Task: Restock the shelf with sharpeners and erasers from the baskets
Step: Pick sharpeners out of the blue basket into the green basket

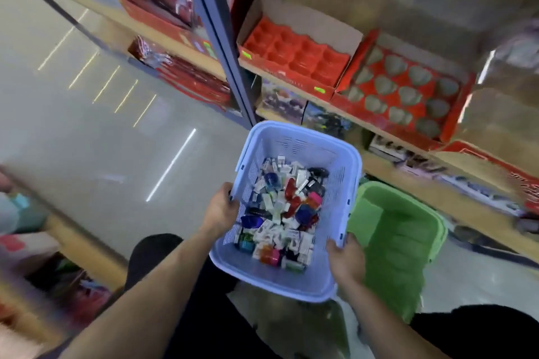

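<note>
item under inspection: the blue basket (291, 283), which is being held in the air in front of the person, above the knees and short of the shelf (495, 125).

contents: a loose heap of sharpeners and erasers (280, 207) is lying across the basket floor. the picture is too blurred to tell single pieces apart.

grasp: both hands are clamping the basket by its two long sides.
- the left hand (220, 207) is gripping the left rim about halfway along, with the fingers curling over the edge.
- the right hand (347, 262) is gripping the right rim close to the near right corner, with the thumb lying over the edge.

governing relation: the basket's long axis is running straight away from the person toward the shelf, so its far short edge is leading. the stock is lying between the two hands, and neither hand is free to pick while both are carrying. the left hand is sitting further forward along the rim, nearer the shelf.

surroundings:
- a green basket (393, 242) is standing just beside the blue one, off its right side and lower.
- on the shelf ahead, a red tray (294, 49) is showing empty compartments.
- next to it, a second red tray (405, 87) is holding grey heart shapes.

assessment: restocking is appearing to be at its start. the basket is likely needing to be set down or held in one hand before any picking.
</note>
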